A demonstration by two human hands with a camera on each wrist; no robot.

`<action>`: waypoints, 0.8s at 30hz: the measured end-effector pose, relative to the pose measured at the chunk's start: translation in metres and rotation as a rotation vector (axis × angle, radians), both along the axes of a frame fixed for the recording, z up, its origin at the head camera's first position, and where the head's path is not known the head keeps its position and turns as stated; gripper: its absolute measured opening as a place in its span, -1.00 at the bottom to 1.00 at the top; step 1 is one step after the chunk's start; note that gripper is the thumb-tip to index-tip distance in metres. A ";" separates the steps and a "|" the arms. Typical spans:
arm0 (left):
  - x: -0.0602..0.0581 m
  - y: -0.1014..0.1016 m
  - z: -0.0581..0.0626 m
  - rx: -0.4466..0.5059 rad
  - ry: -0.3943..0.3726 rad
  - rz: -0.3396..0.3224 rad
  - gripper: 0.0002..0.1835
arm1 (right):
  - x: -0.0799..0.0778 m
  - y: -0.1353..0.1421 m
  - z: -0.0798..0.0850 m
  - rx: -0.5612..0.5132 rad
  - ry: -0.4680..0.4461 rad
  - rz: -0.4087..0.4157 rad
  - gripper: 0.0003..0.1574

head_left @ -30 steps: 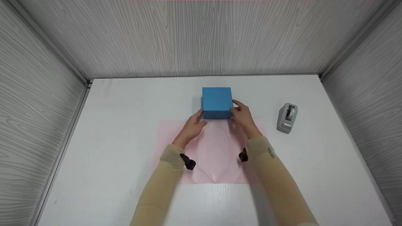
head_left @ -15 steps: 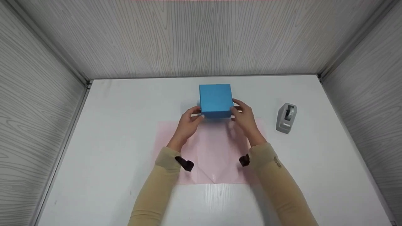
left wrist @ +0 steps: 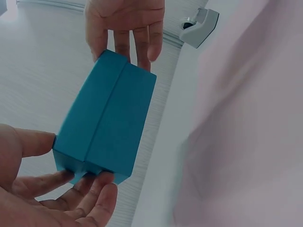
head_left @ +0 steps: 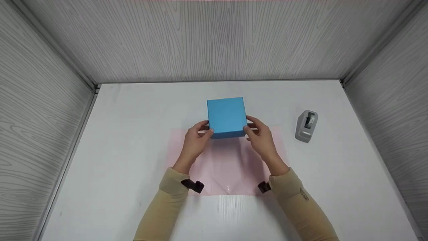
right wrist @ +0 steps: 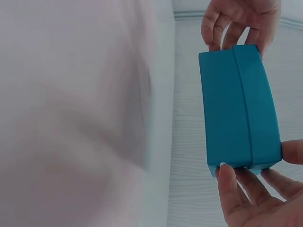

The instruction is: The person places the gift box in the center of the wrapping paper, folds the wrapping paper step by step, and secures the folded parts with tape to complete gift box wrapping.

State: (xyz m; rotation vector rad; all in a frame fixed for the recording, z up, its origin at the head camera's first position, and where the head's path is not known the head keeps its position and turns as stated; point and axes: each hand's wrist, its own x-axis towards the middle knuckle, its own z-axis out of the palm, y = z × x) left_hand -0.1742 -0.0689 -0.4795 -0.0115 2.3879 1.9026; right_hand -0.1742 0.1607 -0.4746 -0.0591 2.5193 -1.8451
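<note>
A blue lidded box (head_left: 227, 115) is held up between both hands above the table, its lid seam showing in the left wrist view. My left hand (head_left: 195, 142) grips its left side, thumb at the near corner and fingers against the side wall. On the opposite side my right hand (head_left: 262, 139) grips it the same way, with the thumb on the near corner. Below the box lies a pink sheet (head_left: 227, 167) with crease lines, flat on the white table. Shadows of the hands and box fall across the sheet.
A grey tape dispenser (head_left: 306, 126) with a roll in it stands on the white table (head_left: 133, 140), right of the sheet. Wood-grain panels (head_left: 214, 40) close off the back and both sides.
Both hands have lifted the box off the table and brought it nearer and slightly left, over the far part of the pink sheet. The left fingers have closed onto its side.
</note>
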 end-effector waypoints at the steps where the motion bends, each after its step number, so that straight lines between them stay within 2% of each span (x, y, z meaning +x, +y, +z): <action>1: 0.003 -0.001 0.001 -0.012 0.000 -0.007 -0.49 | 0.003 0.000 0.000 0.006 0.001 -0.002 -0.43; 13: 0.034 -0.007 -0.002 -0.122 -0.030 -0.062 -0.49 | 0.035 0.000 -0.005 0.035 -0.039 0.010 -0.45; 18: 0.046 -0.008 -0.008 -0.181 -0.044 -0.099 -0.49 | 0.046 0.003 -0.014 0.063 -0.062 0.032 -0.46; 24: 0.053 -0.009 -0.018 -0.195 -0.071 -0.153 -0.51 | 0.056 0.004 -0.029 0.086 -0.108 0.060 -0.48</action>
